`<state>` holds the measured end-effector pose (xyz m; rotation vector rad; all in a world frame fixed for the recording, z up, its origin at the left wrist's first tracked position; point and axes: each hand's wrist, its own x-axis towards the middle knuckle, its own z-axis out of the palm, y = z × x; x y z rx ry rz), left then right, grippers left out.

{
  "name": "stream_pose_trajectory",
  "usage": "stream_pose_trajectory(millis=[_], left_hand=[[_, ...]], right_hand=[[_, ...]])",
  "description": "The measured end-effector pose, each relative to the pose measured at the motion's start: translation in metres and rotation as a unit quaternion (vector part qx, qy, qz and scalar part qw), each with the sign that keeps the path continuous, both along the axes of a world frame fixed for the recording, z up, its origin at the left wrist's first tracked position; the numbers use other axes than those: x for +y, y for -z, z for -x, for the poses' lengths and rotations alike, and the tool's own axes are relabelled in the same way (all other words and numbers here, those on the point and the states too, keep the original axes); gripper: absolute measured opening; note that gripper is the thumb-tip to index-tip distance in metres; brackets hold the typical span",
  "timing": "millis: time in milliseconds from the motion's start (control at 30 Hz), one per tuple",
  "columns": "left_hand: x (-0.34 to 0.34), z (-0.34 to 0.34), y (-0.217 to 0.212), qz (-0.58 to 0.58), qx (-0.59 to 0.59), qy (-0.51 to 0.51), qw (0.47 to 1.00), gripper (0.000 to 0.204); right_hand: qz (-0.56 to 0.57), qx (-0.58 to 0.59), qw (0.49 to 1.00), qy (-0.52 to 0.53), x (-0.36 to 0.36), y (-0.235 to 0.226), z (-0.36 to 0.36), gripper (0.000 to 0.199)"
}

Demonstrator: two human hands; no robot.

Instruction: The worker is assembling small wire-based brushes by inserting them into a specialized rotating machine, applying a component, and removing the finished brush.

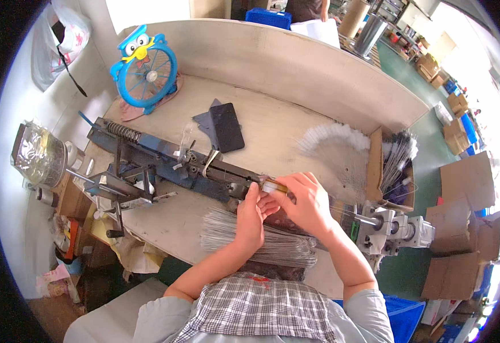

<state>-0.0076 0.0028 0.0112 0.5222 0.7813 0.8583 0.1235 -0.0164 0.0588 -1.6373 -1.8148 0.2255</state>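
Note:
My right hand (308, 207) is closed on a small yellow-and-white piece (274, 187), held between thumb and fingers. Close beside it, my left hand (251, 220) has its thumb and fingers drawn together at the near end of a long metal bench fixture (201, 166); whatever sits in those fingers is hidden or too small to name. A thick bundle of thin metal wires (284, 247) lies on the table just below both hands. To the right of my right wrist stands a metal device with a shaft (395, 230).
White-bristled wire brushes (334, 139) lie fanned out beyond my right hand, beside a cardboard box (374, 171) of more brushes. A black flat device (226, 127) and a blue toy-shaped fan (147, 71) stand farther back. A hand crank (115, 233) juts out at left.

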Motion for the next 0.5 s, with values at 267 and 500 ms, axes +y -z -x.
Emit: stream_pose_trajectory(millis=[267,500], left_hand=[[-0.004,-0.003,0.009,0.006,-0.086,-0.077,0.993,0.026],[-0.005,-0.008,0.010,-0.033,-0.089,-0.097,0.991,0.012]], right_hand=[[-0.104,-0.086,0.990,0.046,-0.003,0.012,0.011,0.032],[-0.149,-0.098,0.984,0.003,-0.008,0.009,0.000,0.027]])
